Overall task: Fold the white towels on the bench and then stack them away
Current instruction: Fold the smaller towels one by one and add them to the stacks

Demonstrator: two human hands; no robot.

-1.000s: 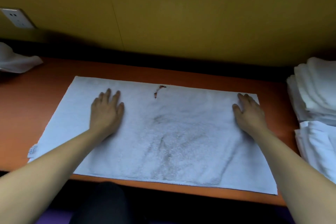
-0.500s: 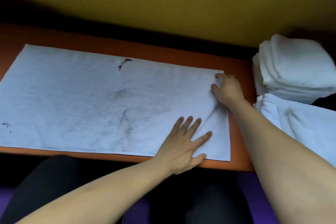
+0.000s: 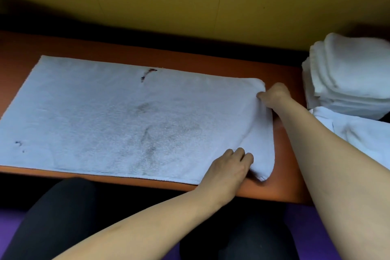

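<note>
A white towel (image 3: 118, 120) is lying spread flat on the desk (image 3: 289, 171). The right hand (image 3: 274, 95) is pinching its far right corner, the left hand (image 3: 230, 167) is gripping its near right corner. Folded towels (image 3: 348, 76) are sitting stacked at right.

1. Fingertips of right hand (image 3: 273, 95) curled out of sight at the far right edge of the spread towel (image 3: 130, 120) — grip itself not visible.
2. Fingertips of left hand (image 3: 231, 167) tucked under the lifted near right corner.
3. Spread towel cut off by the left frame edge.
4. Stack of folded towels (image 3: 348, 78) cropped at the right edge — count unclear.
5. Loose towel (image 3: 358, 135) below the stack partly behind the right forearm, also cropped.
</note>
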